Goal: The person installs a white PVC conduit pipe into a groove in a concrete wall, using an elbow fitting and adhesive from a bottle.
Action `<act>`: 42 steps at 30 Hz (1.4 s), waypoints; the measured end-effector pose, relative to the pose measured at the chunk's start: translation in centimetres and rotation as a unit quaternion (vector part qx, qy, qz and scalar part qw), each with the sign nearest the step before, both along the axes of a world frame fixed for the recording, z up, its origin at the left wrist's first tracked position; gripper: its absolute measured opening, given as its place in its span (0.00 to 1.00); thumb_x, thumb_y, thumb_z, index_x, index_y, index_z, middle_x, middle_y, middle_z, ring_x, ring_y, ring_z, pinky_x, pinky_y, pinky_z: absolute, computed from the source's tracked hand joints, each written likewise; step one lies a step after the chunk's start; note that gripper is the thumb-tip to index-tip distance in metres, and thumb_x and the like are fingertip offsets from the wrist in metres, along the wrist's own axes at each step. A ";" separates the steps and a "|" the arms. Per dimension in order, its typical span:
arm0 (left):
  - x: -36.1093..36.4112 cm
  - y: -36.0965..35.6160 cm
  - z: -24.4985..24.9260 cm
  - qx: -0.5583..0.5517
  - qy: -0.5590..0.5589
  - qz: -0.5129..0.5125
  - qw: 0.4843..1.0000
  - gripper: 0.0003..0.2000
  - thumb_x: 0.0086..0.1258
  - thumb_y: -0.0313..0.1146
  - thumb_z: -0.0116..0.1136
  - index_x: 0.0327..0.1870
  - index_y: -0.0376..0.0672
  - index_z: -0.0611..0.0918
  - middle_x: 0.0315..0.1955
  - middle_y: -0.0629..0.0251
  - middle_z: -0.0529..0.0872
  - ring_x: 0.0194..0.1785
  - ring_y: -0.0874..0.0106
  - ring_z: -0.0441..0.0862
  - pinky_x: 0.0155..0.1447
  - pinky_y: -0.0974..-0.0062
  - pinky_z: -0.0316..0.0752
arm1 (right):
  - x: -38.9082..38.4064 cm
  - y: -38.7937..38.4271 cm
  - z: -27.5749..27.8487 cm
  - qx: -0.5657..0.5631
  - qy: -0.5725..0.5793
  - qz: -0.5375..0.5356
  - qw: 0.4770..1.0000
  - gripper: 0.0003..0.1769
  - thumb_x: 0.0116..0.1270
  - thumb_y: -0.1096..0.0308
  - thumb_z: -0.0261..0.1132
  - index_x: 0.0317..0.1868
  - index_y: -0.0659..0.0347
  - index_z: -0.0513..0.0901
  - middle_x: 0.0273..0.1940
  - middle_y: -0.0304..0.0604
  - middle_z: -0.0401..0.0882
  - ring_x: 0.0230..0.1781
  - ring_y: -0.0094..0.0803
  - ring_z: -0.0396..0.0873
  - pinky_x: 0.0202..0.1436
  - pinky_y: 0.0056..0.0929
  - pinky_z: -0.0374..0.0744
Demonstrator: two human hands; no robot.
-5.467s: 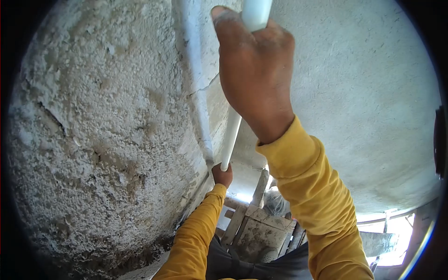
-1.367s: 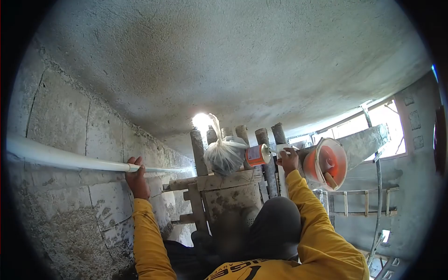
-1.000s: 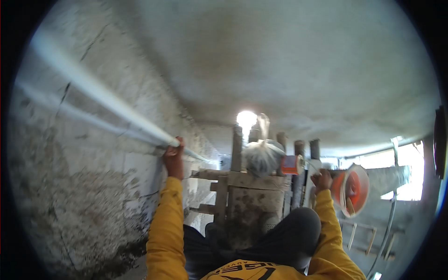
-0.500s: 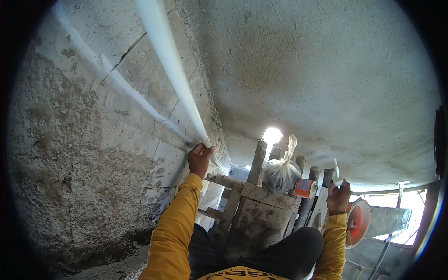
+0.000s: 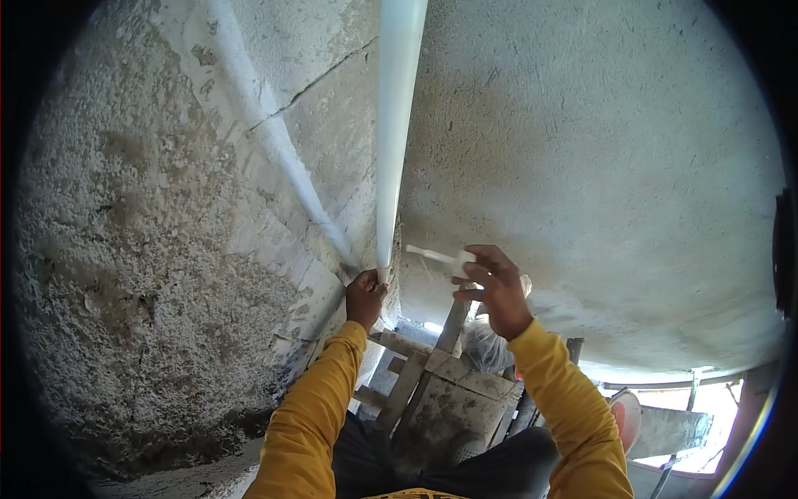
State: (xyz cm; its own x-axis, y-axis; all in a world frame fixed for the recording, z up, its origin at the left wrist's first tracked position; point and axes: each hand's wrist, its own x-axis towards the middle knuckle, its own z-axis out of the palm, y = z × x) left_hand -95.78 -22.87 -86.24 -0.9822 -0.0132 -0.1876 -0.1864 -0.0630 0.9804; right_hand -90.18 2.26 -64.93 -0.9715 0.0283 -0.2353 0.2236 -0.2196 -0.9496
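Beside a rough, cracked wall (image 5: 174,249), the left grip (image 5: 366,299) pinches white pipe (image 5: 398,116), the right grip (image 5: 499,293) an applicator (image 5: 461,264).

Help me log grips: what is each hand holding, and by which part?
Left hand: white pipe, low on its visible length. Right hand: white applicator, by its wide, cap-like end.

Your long white plastic pipe (image 5: 399,125) looks smooth, slightly glossy; your long yellow cloth sleeves (image 5: 312,403), matt; grey masonry wall (image 5: 174,258), rough (crusty, even).
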 end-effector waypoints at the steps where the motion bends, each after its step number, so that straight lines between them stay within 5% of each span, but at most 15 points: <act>1: 0.0 0.0 -0.1 0.003 -0.005 0.004 1.000 0.17 0.69 0.14 0.62 0.59 0.29 0.81 0.55 0.53 0.88 0.61 0.65 0.85 0.68 0.70 0.78 | -0.3 -0.9 -0.3 0.015 -0.001 0.007 1.000 0.24 0.74 0.71 0.66 0.67 0.68 0.74 0.55 0.51 0.78 0.49 0.41 0.87 0.45 0.36 0.92; 5: -0.1 -0.1 0.0 0.018 -0.016 0.013 1.000 0.18 0.69 0.13 0.61 0.60 0.30 0.80 0.56 0.53 0.86 0.63 0.65 0.84 0.69 0.69 0.78 | -1.0 -3.0 -1.9 0.054 0.028 0.028 0.998 0.24 0.73 0.72 0.68 0.65 0.72 0.74 0.56 0.53 0.79 0.49 0.38 0.87 0.44 0.32 0.92; 8: 0.0 0.3 -0.2 0.022 0.018 0.029 0.999 0.13 0.68 0.14 0.64 0.52 0.33 0.82 0.48 0.62 0.88 0.56 0.73 0.85 0.63 0.73 0.77 | -0.7 -3.5 -2.2 0.104 0.054 0.036 0.992 0.24 0.73 0.72 0.69 0.64 0.73 0.74 0.55 0.53 0.80 0.48 0.37 0.87 0.42 0.30 0.92; 19: -0.1 0.8 0.4 -0.028 0.027 0.020 0.999 0.12 0.69 0.14 0.64 0.51 0.32 0.81 0.49 0.59 0.88 0.57 0.71 0.85 0.63 0.73 0.78 | 1.9 -4.1 -1.6 0.254 0.104 0.047 0.960 0.23 0.66 0.70 0.75 0.58 0.69 0.80 0.42 0.48 0.87 0.41 0.32 0.89 0.42 0.30 0.86; 42: -0.2 0.4 0.1 -0.034 0.033 -0.004 0.999 0.14 0.69 0.18 0.65 0.55 0.31 0.83 0.51 0.53 0.89 0.58 0.66 0.86 0.66 0.69 0.80 | 1.0 -3.8 -3.6 0.222 0.091 0.010 0.971 0.21 0.69 0.72 0.73 0.58 0.69 0.77 0.46 0.48 0.83 0.37 0.32 0.89 0.36 0.28 0.87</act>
